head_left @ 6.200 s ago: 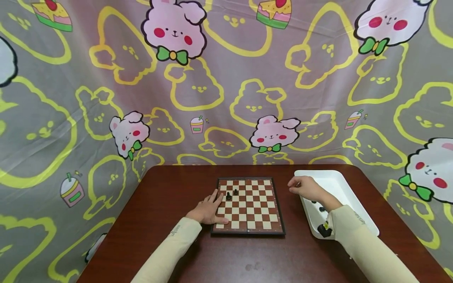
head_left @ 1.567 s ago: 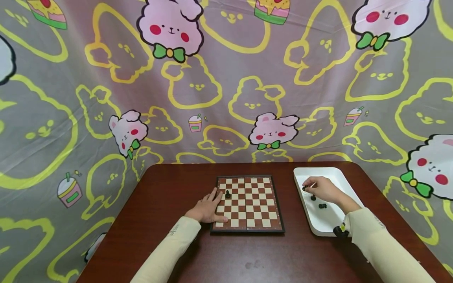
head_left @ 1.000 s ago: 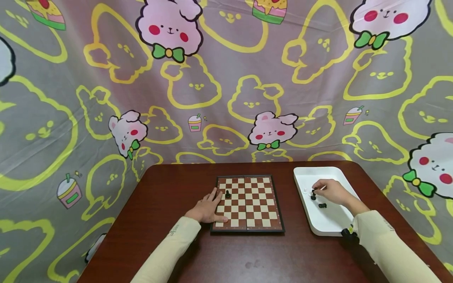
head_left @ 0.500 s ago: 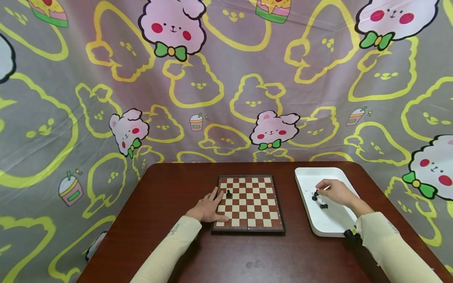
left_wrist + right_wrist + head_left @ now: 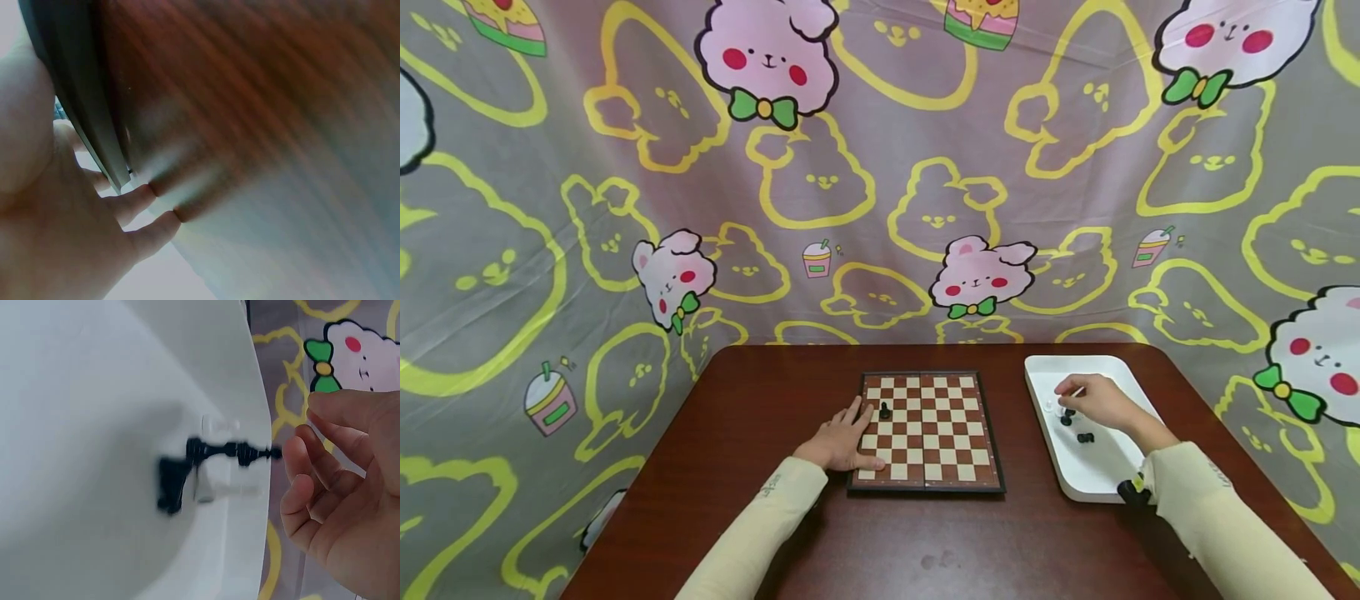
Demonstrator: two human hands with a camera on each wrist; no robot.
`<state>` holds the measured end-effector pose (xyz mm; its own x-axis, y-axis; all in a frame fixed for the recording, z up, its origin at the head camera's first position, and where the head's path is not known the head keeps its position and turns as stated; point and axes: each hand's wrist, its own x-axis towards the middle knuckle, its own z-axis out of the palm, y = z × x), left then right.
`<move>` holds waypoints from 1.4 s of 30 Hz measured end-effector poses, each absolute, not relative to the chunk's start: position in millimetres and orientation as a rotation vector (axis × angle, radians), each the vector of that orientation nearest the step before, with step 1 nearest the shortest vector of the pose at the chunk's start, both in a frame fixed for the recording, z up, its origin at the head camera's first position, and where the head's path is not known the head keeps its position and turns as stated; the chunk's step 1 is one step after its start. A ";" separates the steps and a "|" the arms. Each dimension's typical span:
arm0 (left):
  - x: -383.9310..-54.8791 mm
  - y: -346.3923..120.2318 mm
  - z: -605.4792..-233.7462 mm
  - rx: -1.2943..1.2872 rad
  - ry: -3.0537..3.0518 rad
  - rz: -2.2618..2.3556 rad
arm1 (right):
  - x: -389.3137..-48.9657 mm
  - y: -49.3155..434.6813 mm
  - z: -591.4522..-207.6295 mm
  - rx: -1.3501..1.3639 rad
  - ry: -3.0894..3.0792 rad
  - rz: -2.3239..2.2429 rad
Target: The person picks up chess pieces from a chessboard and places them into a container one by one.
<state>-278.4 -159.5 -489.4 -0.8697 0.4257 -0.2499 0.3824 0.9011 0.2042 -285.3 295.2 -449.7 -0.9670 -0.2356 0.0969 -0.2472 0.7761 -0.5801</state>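
Observation:
My left hand (image 5: 837, 443) lies with spread fingers on the left edge of a brown and cream chessboard (image 5: 958, 433). In the left wrist view its fingertips reach past the board's black rim (image 5: 81, 94) to the tabletop. One black chess piece (image 5: 884, 410) stands on the board near those fingers. Over the white tray (image 5: 1093, 479), my right hand (image 5: 1102, 403) has loosely bent fingers with nothing between them. Just off those fingertips, a long black chess piece (image 5: 215, 450) lies in the tray. Beside it are another black chess piece (image 5: 172, 486) and white pieces (image 5: 231, 490).
A dark red-brown table (image 5: 775, 392) carries the board in the middle and the tray to its right. A patterned cloth (image 5: 850, 208) hangs behind the table and at both sides. A black device with a yellow mark (image 5: 1133, 490) sits at the right cuff.
Two black chess pieces stood on the board at first; one remains there. My right hand moved from beside the board into the tray, let go of a black chess piece and drew slightly back. Left hand stays.

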 end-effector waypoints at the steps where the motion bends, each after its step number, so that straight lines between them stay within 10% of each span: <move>1: -278.4 -159.6 -489.2 0.604 2.777 0.212 | -286.5 291.3 -449.3 0.407 -2.946 0.973; 42: -279.0 -158.5 -488.1 0.606 2.770 0.203 | -306.3 87.3 -455.3 0.737 -3.002 1.216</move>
